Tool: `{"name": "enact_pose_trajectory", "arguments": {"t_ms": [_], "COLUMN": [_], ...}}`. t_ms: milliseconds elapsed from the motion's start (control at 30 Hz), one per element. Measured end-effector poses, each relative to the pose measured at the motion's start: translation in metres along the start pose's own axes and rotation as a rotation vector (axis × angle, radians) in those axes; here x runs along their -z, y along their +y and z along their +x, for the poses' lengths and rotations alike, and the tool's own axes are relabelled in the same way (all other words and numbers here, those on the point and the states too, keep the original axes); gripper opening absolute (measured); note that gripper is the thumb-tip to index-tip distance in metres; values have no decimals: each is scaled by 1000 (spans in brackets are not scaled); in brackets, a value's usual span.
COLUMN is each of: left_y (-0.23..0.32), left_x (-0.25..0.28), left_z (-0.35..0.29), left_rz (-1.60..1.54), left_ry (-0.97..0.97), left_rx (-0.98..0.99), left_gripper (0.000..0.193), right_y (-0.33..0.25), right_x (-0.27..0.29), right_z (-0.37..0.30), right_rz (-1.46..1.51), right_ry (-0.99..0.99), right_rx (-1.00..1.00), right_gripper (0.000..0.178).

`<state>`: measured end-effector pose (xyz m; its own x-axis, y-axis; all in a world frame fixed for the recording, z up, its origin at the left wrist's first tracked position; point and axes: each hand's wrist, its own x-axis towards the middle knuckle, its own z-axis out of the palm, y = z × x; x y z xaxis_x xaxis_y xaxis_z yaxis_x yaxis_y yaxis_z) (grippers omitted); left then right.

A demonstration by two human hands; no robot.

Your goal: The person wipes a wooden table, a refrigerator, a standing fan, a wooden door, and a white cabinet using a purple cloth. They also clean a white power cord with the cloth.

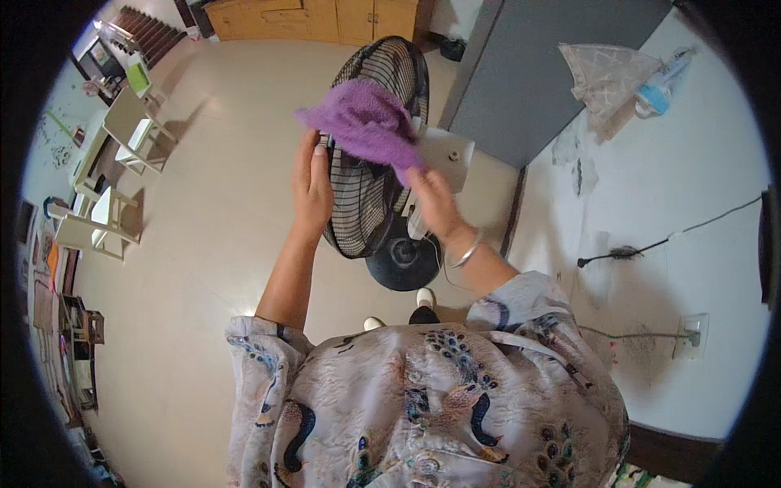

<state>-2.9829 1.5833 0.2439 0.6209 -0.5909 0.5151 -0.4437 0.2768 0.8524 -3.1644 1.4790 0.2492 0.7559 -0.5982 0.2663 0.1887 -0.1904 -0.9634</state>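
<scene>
The step in hand is judged to be wiping down one pedestal fan (pixel 355 195), which stands on the floor (pixel 203 244) directly in front of the operator, its single round black base (pixel 403 264) just ahead of the feet. One purple cloth (pixel 366 122) lies bunched over the upper part of the wire cage, with a narrow tail hanging toward the operator's right. The left hand (pixel 313 187) steadies the left rim of the cage: its fingers are close together, with the thumb on the cage, and their tips are partly covered by the cloth. The right hand (pixel 437 203) is slightly blurred; its fingers appear to pinch the tail of the cloth. The next move probably calls for keeping the left hand braced on the rim while the right hand draws the cloth across the wires, with light force so that the fan does not tip. Count of items: one fan, one cloth, two hands, one bracelet (pixel 467 249) on the right wrist, two pale shoes (pixel 426 298), one wooden cabinet (pixel 313 20) beyond the fan, one wall socket (pixel 693 335) at right, and one loose cable (pixel 626 253) above the socket. At least three chairs (pixel 130 122) stand at left.
</scene>
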Motion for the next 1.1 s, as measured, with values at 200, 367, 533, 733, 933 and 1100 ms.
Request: {"name": "enact_pose_trajectory", "arguments": {"t_ms": [200,367,533,733,933,1100], "left_y": [18,74,79,44,55,62], "left_x": [-8,-18,-41,-28,-27,-26], "left_z": [3,4,-2,-23,-64,-75], "left_rz": [217,331,-347,-802,-905,-832], "left_ry": [201,-40,-434,-296,-73,25], "left_rx": [-161,-391,166,657,792,692], "left_gripper": [51,62,47,18,21,19], "right_y": [-46,-65,-59,28,93,49], "right_x": [55,67,65,71,7,-24], "right_z": [15,14,24,-2,-71,-75], "right_rz": [729,791,757,723,742,1152], "right_ry": [-117,-197,-288,-233,-356,-301], "right_rx": [-98,-163,-260,-413,-344,-501], "right_gripper": [42,42,38,32,78,75]}}
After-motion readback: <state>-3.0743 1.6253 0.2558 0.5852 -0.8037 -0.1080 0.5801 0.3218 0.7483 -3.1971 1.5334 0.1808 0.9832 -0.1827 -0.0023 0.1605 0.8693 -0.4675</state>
